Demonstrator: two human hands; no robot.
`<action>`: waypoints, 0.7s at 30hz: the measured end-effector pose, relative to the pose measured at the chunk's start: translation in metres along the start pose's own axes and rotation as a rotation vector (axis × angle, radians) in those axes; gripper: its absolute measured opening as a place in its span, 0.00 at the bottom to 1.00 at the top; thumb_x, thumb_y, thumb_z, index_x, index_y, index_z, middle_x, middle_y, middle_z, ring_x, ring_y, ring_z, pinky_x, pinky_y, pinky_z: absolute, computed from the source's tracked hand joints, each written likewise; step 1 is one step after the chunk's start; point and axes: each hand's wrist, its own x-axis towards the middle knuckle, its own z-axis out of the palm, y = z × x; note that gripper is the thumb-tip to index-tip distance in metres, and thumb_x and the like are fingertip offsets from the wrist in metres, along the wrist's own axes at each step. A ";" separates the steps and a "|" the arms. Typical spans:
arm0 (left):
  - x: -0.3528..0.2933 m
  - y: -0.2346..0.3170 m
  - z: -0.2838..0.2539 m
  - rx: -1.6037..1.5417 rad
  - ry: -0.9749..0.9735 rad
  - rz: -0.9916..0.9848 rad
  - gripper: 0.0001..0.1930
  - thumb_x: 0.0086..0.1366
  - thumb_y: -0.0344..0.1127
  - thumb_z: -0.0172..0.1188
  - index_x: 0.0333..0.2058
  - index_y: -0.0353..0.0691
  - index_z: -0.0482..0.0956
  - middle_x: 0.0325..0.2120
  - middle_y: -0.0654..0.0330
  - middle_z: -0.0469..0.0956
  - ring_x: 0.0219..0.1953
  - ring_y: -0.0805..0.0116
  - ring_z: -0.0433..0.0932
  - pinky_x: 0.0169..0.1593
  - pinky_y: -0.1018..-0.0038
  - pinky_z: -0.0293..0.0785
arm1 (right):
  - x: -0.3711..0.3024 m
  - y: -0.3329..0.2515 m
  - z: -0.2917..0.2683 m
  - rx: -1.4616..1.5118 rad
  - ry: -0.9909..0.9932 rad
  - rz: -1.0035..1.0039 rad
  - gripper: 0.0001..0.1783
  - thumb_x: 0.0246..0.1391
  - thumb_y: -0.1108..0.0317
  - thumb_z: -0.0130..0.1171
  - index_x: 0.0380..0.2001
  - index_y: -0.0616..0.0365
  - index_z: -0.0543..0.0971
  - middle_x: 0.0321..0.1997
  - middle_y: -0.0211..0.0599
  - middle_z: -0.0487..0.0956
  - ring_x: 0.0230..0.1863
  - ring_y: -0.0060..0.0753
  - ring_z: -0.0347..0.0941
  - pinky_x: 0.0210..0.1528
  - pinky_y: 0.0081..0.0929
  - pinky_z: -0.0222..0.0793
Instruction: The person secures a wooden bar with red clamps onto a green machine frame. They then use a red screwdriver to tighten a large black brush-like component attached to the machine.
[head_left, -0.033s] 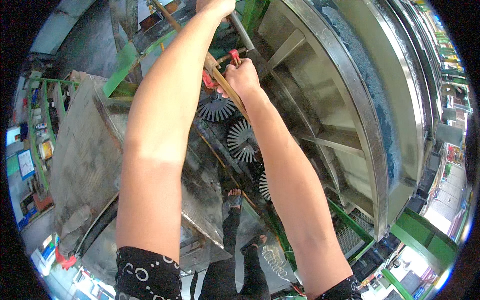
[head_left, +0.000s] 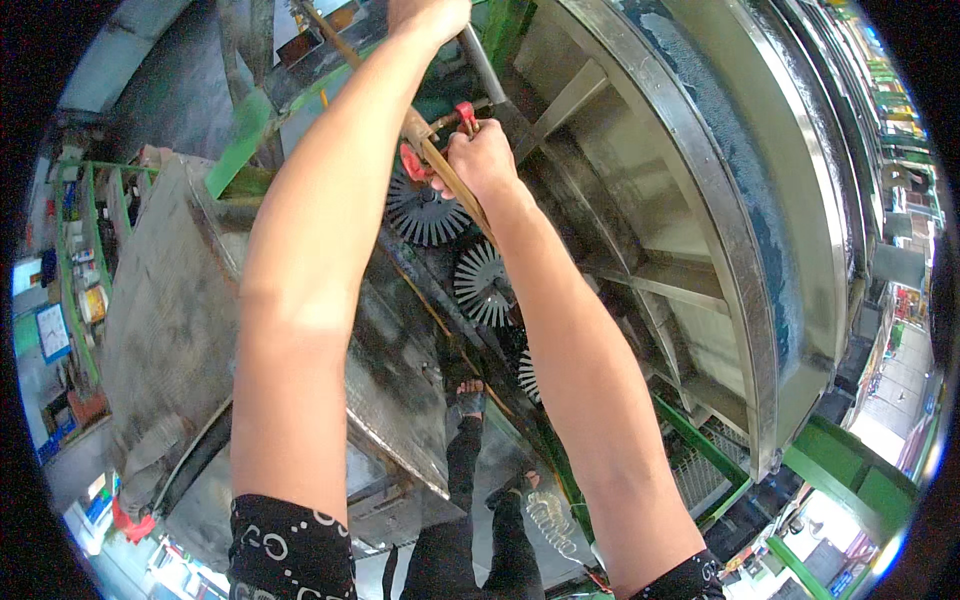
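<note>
My right hand (head_left: 482,158) is closed, its fingers curled round a small brass-coloured fitting with a red end (head_left: 465,113). A second red piece (head_left: 412,163) shows just left of those fingers. Close against this hand runs a slanting brown bar (head_left: 447,172), which passes behind my left forearm towards the upper left. At the top edge is my left hand (head_left: 428,14), cut off by the picture, so its fingers are hidden. A grey metal rod (head_left: 482,68) lies beside it. Below my right hand are slotted metal discs (head_left: 484,285), partly covered by my forearm.
A large curved metal frame with ribs (head_left: 735,290) fills the right side. To the left stands a worn grey metal panel (head_left: 165,290). Green beams (head_left: 850,470) and a green shelf rack (head_left: 85,270) lie further out. My feet are on the floor below, near a coiled clear hose (head_left: 552,522).
My left forearm has shifted slightly left. My right hand and the red pieces sit a little further left, and more of the upper slotted disc shows.
</note>
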 end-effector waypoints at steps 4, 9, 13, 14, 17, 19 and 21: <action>-0.039 0.012 -0.021 -0.084 0.221 0.322 0.23 0.62 0.42 0.63 0.48 0.30 0.72 0.41 0.39 0.80 0.46 0.42 0.79 0.50 0.55 0.74 | -0.001 -0.001 0.001 -0.007 0.028 0.011 0.19 0.60 0.73 0.47 0.53 0.70 0.62 0.26 0.55 0.80 0.18 0.42 0.80 0.18 0.36 0.77; -0.151 0.039 -0.028 -0.040 -0.189 1.156 0.13 0.57 0.36 0.60 0.41 0.41 0.77 0.26 0.49 0.82 0.30 0.49 0.83 0.34 0.57 0.80 | -0.018 -0.005 -0.025 -0.086 -0.168 -0.198 0.14 0.60 0.65 0.54 0.39 0.68 0.78 0.29 0.48 0.83 0.22 0.40 0.81 0.21 0.38 0.79; -0.182 0.031 -0.045 0.036 -0.366 1.339 0.11 0.55 0.26 0.57 0.38 0.45 0.78 0.29 0.56 0.82 0.36 0.54 0.84 0.39 0.59 0.81 | -0.018 0.002 -0.019 -0.260 0.089 -0.127 0.15 0.59 0.67 0.54 0.42 0.69 0.75 0.31 0.50 0.83 0.23 0.41 0.82 0.21 0.37 0.80; -0.184 0.031 -0.049 -0.083 -0.276 1.384 0.11 0.54 0.26 0.58 0.38 0.44 0.79 0.32 0.56 0.82 0.39 0.55 0.84 0.42 0.60 0.81 | -0.017 0.005 -0.017 -0.309 0.140 -0.115 0.15 0.58 0.67 0.54 0.43 0.69 0.75 0.31 0.50 0.83 0.23 0.41 0.82 0.21 0.37 0.80; -0.201 0.033 -0.060 -0.375 -0.043 1.428 0.15 0.51 0.24 0.60 0.39 0.42 0.80 0.39 0.56 0.82 0.46 0.57 0.82 0.50 0.63 0.80 | -0.015 0.008 -0.014 -0.407 0.232 -0.112 0.16 0.57 0.69 0.55 0.46 0.69 0.73 0.32 0.51 0.83 0.23 0.42 0.82 0.21 0.37 0.81; -0.209 0.030 -0.078 -0.458 0.072 1.367 0.17 0.47 0.21 0.62 0.39 0.41 0.81 0.43 0.55 0.82 0.50 0.58 0.81 0.55 0.63 0.78 | -0.017 0.001 -0.007 -0.395 0.212 -0.119 0.18 0.56 0.69 0.55 0.47 0.69 0.72 0.33 0.52 0.83 0.24 0.42 0.83 0.22 0.36 0.81; -0.216 0.025 -0.087 -0.623 0.082 1.204 0.17 0.50 0.16 0.63 0.40 0.35 0.79 0.44 0.52 0.82 0.50 0.60 0.81 0.54 0.68 0.77 | -0.017 -0.002 -0.021 -0.374 0.206 -0.090 0.19 0.56 0.70 0.55 0.49 0.69 0.71 0.34 0.52 0.83 0.24 0.42 0.83 0.22 0.36 0.82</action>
